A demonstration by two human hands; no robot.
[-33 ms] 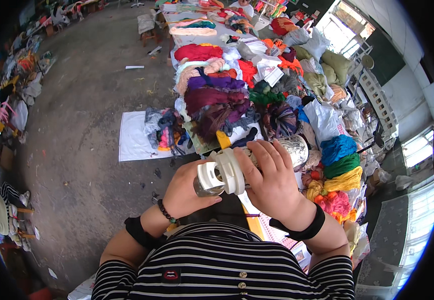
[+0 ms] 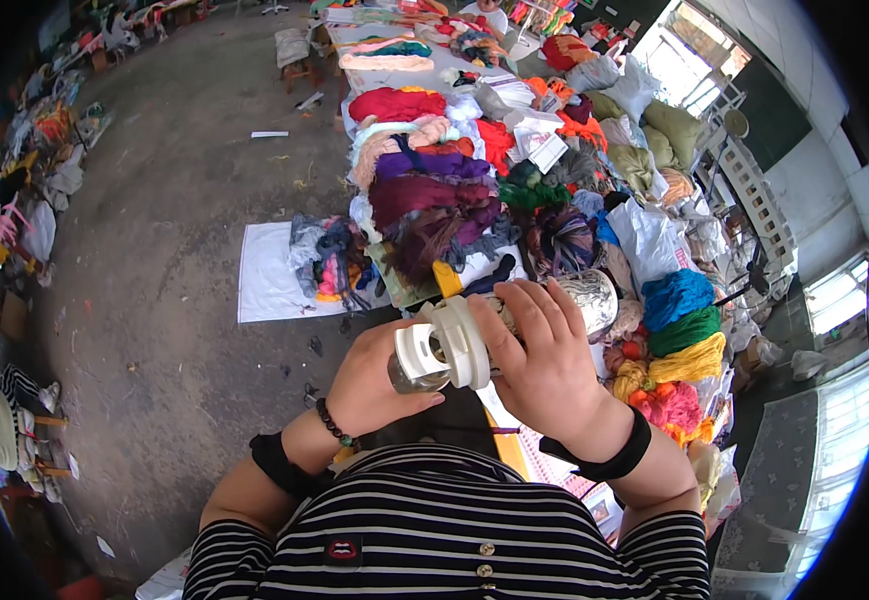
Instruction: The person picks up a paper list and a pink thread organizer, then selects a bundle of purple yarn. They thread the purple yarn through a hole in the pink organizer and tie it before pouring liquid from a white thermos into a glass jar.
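A cylindrical flask with a pale, dark-patterned body lies tilted in front of my chest. Its cream plastic top points left. My right hand is wrapped over the body just behind that top. Around the other end closes my left hand, its fingers partly hidden, gripping a clear vessel that meets the cream top. Whether the clear vessel is a separate cup or part of the flask I cannot tell.
Heaps of coloured yarn cover the long table ahead. Blue, green and yellow skeins lie to the right, near white bags. More yarn rests on a white sheet on the floor. A person is at the far end.
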